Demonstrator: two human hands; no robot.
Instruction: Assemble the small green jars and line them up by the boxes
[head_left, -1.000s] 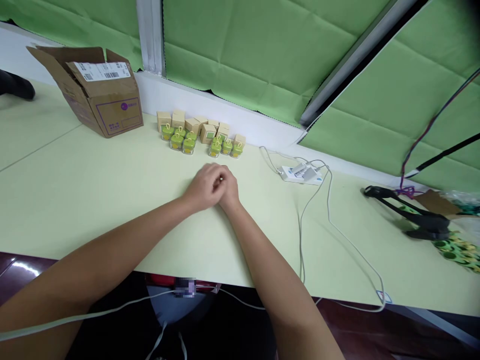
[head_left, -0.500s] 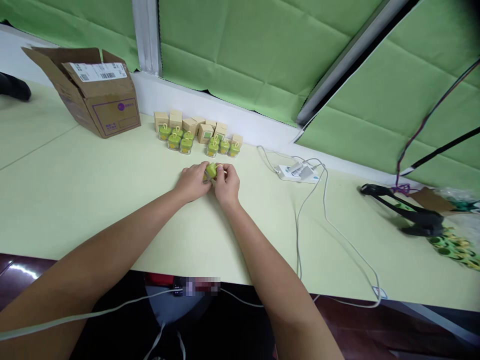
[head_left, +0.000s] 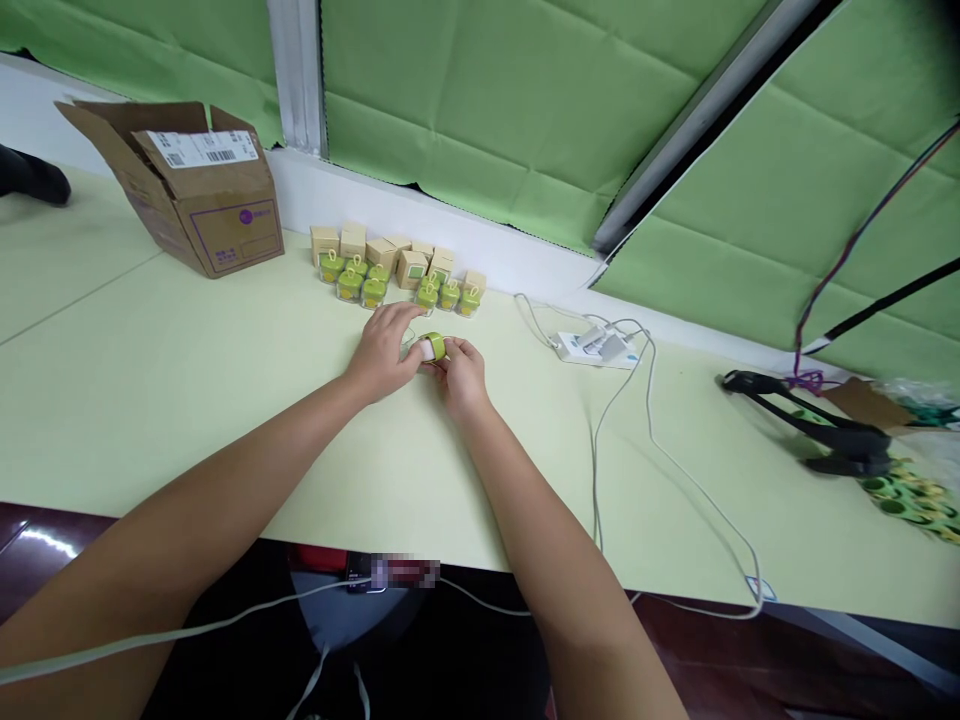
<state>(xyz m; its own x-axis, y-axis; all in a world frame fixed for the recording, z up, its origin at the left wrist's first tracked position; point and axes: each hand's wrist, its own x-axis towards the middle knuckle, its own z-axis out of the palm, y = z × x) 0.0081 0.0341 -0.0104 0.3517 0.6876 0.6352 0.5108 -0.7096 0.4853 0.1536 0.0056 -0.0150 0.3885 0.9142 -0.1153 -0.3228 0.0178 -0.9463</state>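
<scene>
Over the middle of the table, a small green lid [head_left: 436, 346] is tipped on its side, its whitish underside facing left. My right hand [head_left: 463, 378] pinches this lid from the right. My left hand [head_left: 386, 352] is curled around a small clear container [head_left: 407, 341], mostly hidden by the fingers, with the thumb close to the lid's underside. Behind my hands stand several clear jars with green lids [head_left: 373, 290] and looped handles, in two clusters. Small brown cardboard boxes [head_left: 412, 268] are lined up behind the jars.
An open cardboard carton [head_left: 232, 235] stands at the back left by the wall. Right of my hands lies a white power strip [head_left: 596, 346] with plugs and trailing cables [head_left: 651, 420]. Farther right are a black stand-like object [head_left: 840, 430] and a pile of green and yellow pieces [head_left: 907, 495].
The green lid has come away from the clear container and turned so its underside shows. My left fingers have opened wider, and my right hand has shifted slightly right and down.
</scene>
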